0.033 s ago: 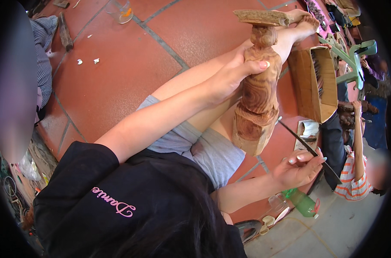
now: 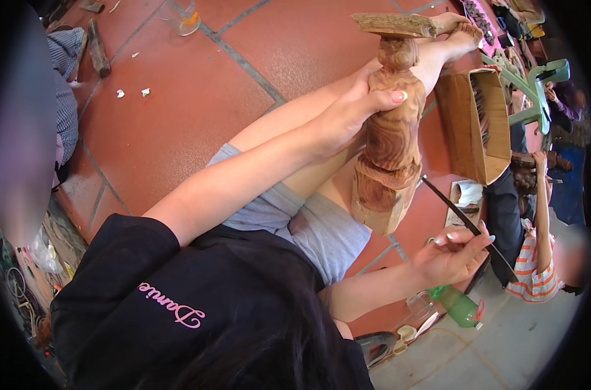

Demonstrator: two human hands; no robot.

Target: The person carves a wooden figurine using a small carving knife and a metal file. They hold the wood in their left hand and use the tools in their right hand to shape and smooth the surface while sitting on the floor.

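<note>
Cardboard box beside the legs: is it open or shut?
The box is open: dark things show inside through its uncovered mouth.

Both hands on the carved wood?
No: the left hand grips the carved wood, while the right hand holds a thin dark tool.

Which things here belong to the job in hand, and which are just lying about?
In use:
- carved wood piece, in the left hand
- thin dark rod, in the right hand

Lying about, apparently:
- green bottle
- clear cup
- white bits

Unclear: cardboard box.
</note>
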